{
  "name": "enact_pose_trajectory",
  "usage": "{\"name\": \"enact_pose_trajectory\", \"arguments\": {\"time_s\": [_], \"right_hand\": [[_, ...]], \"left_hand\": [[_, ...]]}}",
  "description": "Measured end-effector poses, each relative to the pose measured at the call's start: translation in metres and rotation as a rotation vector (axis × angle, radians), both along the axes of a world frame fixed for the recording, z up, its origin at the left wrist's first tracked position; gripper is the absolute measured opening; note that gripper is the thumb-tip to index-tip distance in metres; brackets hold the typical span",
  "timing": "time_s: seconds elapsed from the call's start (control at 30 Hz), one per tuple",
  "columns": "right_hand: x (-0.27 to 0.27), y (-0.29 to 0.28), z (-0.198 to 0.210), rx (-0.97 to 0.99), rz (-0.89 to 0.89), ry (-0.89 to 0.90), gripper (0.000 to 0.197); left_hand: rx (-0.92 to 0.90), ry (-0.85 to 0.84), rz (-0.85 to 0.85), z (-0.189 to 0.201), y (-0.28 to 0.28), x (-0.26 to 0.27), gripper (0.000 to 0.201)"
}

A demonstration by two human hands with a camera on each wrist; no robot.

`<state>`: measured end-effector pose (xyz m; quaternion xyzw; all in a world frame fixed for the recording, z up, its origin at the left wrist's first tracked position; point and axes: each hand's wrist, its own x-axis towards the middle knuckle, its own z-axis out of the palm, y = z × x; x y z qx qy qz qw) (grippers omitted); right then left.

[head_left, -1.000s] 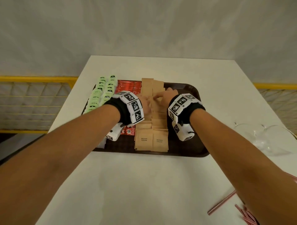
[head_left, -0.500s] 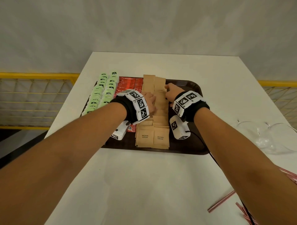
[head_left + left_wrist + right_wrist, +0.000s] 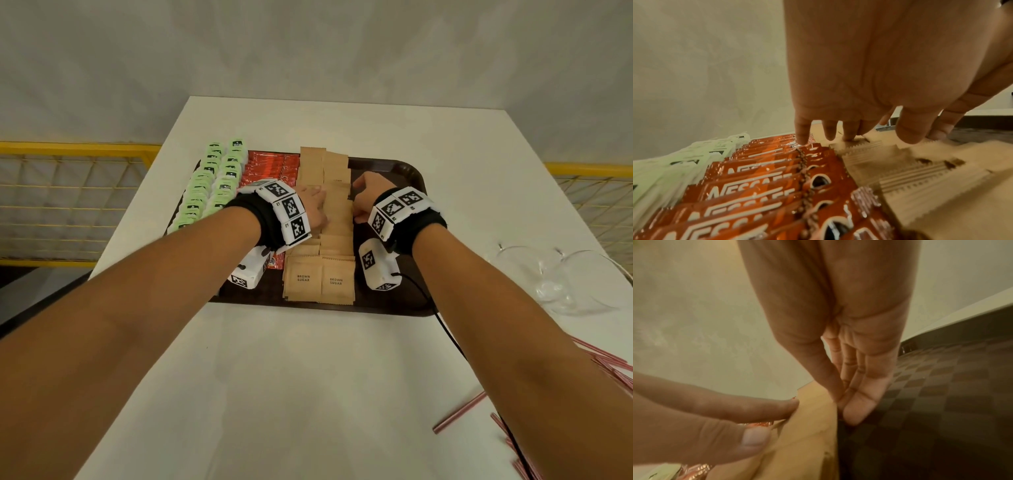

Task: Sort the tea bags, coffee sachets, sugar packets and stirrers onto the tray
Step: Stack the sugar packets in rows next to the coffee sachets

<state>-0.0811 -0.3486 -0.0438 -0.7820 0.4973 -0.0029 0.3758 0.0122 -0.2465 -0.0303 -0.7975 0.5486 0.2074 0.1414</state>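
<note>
Glass bowls [image 3: 561,277] stand on the table [image 3: 308,377] right of the tray [image 3: 404,171]; red stirrers [image 3: 459,413] lie at your near right, off the tray. On the tray, green tea bags [image 3: 212,185], red coffee sachets [image 3: 270,168] and brown sugar packets [image 3: 320,279] sit in adjacent rows. Your left hand [image 3: 313,209] rests straight fingers on the sugar rows. Your right hand [image 3: 368,193] presses flat, straight fingers against their right edge. Both wristbands hide the knuckles from the head view.
</note>
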Motion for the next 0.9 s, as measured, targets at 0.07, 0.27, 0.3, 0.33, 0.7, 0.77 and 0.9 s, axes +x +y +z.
{"name": "enact_pose_trajectory", "arguments": {"time_s": [0.07, 0.27, 0.3, 0.33, 0.7, 0.77, 0.9], "right_hand": [[0.0013, -0.0018, -0.0009, 0.007, -0.031, -0.052, 0.038], [0.0006, -0.0040, -0.0006, 0.062, -0.070, -0.131, 0.035], [0.0007, -0.0047, -0.0014, 0.077, -0.079, -0.146, 0.034], [0.0008, -0.0047, -0.0012, 0.093, -0.091, -0.160, 0.034], [0.0023, -0.0019, 0.0048, 0.172, -0.152, -0.274, 0.039], [0.0012, -0.0019, 0.0054, 0.173, -0.152, -0.276, 0.041], [0.0005, -0.0006, 0.0063, 0.167, -0.161, -0.280, 0.040]], "left_hand": [[-0.012, 0.010, 0.001, -0.0012, -0.0015, 0.0012, 0.064], [-0.030, 0.027, 0.016, -0.0005, -0.0049, -0.0003, 0.066], [-0.037, 0.025, 0.019, 0.0001, -0.0047, -0.0009, 0.066], [-0.049, 0.024, 0.022, 0.0004, -0.0046, -0.0013, 0.066], [-0.072, 0.029, 0.053, 0.0005, -0.0057, -0.0010, 0.065], [-0.083, 0.034, 0.047, 0.0008, -0.0059, -0.0007, 0.059], [-0.075, 0.022, 0.008, -0.0011, -0.0064, 0.0004, 0.067]]}}
